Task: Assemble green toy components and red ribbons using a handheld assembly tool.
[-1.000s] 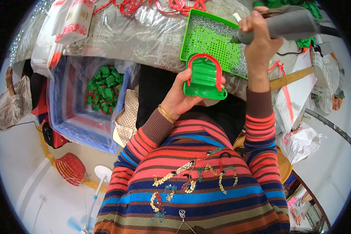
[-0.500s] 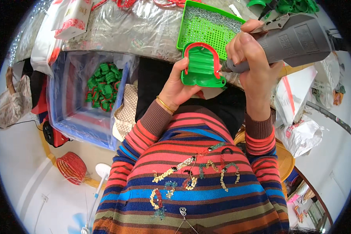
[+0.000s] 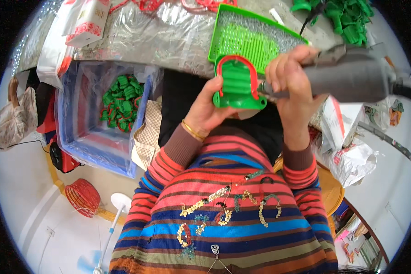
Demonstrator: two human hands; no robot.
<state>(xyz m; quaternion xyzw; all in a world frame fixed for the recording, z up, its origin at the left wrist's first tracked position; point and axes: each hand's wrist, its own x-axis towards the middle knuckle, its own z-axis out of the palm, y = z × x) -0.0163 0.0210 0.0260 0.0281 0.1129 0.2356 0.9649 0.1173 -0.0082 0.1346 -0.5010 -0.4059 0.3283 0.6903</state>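
My left hand (image 3: 210,105) grips a small green plastic part with ridges (image 3: 236,82) by its left side, thumb on the edge. A red U-shaped piece (image 3: 237,58) arches over the part. In my right hand (image 3: 293,86) is a grey power screwdriver (image 3: 347,77) with a cable at its rear, my fingers wrapped round its front end. Its tip meets the right side of the part, near the lower end of the red piece; the exact contact is too small to make out. Behind the part lies a bright green tray (image 3: 246,45) holding many small silvery screws.
A blue crate (image 3: 96,160) lined with clear plastic stands left, with many green and red pieces (image 3: 122,102) inside. More green parts (image 3: 347,18) lie at the far right of the plastic-covered table (image 3: 169,36). A patterned box (image 3: 87,23) sits far left; a red basket (image 3: 82,197) is on the floor.
The screwdriver has swung lower and more level, with my right hand moving down slightly. The green part has tipped and shifted a little toward me. The tray has turned slightly.
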